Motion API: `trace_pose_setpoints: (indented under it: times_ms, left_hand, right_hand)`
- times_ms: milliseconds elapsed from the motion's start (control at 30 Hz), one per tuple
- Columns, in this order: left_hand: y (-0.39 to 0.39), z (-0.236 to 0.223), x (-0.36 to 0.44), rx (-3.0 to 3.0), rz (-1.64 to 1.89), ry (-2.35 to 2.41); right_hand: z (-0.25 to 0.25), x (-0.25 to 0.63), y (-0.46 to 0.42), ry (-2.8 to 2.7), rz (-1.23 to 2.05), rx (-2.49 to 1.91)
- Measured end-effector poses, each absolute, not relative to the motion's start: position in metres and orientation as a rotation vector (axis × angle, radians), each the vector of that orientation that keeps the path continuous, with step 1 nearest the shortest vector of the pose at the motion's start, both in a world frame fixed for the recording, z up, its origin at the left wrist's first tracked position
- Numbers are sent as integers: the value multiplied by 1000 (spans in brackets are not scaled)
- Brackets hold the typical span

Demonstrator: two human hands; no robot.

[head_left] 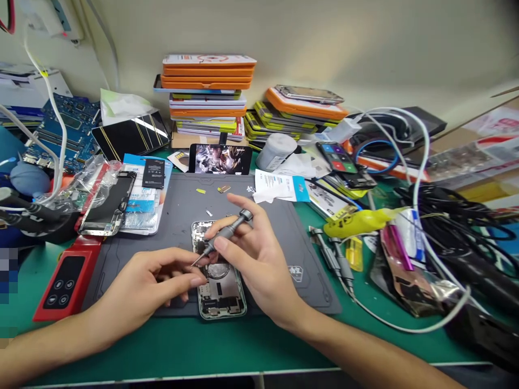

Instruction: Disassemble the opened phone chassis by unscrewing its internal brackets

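My right hand (263, 259) holds a grey precision screwdriver (221, 241) between thumb and fingers, its thin shaft slanting down to the left. My left hand (162, 278) is closed in a pinch around the screwdriver's tip; anything small between those fingers is too hidden to make out. Below both hands lies an opened smartphone (221, 297) with a pale frame, its inner parts showing and its middle partly covered by my fingers. It rests on a dark grey work mat (275, 243).
Small scraps lie behind the phone, near a propped phone with a lit screen (221, 159). At left are a detached phone screen (108, 205), a battery (154, 173) and a red device (67, 278). Tweezers-like grey tools (334, 259), a yellow tube (360, 222) and cables (458, 216) crowd the right.
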State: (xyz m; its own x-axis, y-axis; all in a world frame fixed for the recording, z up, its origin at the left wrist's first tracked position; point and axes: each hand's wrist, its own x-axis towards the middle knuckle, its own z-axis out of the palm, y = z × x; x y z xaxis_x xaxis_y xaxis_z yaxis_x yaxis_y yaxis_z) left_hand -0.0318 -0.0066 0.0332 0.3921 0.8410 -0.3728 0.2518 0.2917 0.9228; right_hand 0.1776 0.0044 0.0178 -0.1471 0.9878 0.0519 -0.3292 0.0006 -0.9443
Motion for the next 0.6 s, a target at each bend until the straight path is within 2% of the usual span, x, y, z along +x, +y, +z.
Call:
trace_pose_setpoints:
  times_ms: [267,600]
  left_hand:
    - [-5,35,-32,1257,593,1114]
    - [-5,32,-30,1279,660,1099]
  right_hand:
    - [19,177,-2,-1100,1340,-852]
    - [16,177,4,-1031,1383,-877]
